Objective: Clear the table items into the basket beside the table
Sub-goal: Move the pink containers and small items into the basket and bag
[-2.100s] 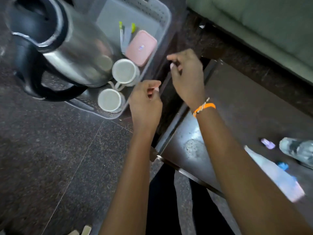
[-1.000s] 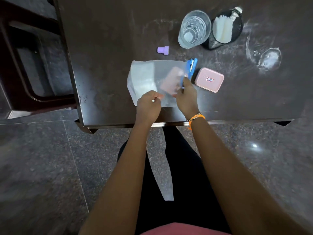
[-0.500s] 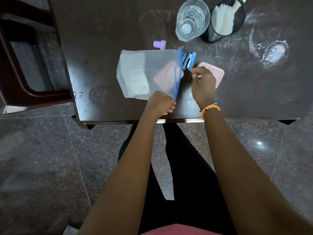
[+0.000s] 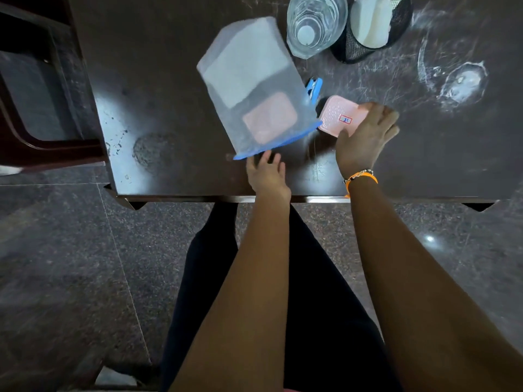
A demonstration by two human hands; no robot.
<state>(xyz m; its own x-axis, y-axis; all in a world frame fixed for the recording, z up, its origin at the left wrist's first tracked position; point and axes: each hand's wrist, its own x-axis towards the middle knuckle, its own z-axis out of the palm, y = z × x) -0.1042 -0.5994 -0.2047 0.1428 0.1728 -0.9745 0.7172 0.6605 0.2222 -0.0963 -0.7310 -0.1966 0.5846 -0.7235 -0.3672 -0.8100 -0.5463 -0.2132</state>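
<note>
Gleaming dark table stands on speckled stone floor.

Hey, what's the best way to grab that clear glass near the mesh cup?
Probably grip the glass around its side wall, coming from its near right side. It stands upright with its mouth open, the pouch crowds its left, and the mesh cup sits close on its right.

Both bare forearms extended forward over the tabletop edge, left hand held at the blue-edged pouch rim, right hand curled around the pink box, orange band worn at right wrist
</note>
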